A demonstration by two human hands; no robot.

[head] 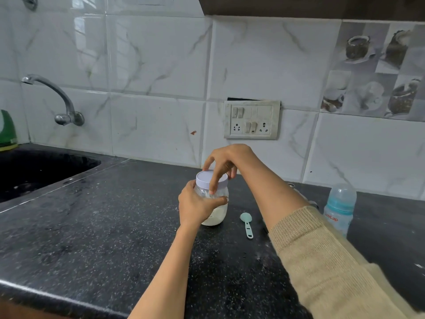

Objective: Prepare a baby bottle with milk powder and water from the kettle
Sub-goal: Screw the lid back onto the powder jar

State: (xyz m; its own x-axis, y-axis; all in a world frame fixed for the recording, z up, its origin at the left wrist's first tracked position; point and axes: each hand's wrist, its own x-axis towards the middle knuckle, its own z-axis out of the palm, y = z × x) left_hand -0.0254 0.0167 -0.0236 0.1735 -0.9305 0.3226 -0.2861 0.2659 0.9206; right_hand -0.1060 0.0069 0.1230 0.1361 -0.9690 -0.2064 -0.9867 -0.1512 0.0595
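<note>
While the left hand (pixel 195 203) wraps the powder jar (pixel 215 203) to brace it on the counter (pixel 92 226), the right hand (pixel 224 165) grips its lid (pixel 208 179), probably unscrewing. Scoop (pixel 246 223) (lying ready) and capped baby bottle (pixel 340 208) wait rightward.

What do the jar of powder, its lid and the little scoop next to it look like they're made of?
The jar looks like clear plastic, perhaps glass: the white powder shows through its wall. Its lid seems matte, opaque pale lilac plastic with a ribbed edge. The scoop appears to be smooth mint-green moulded plastic, with a hole at the handle's end.
</note>
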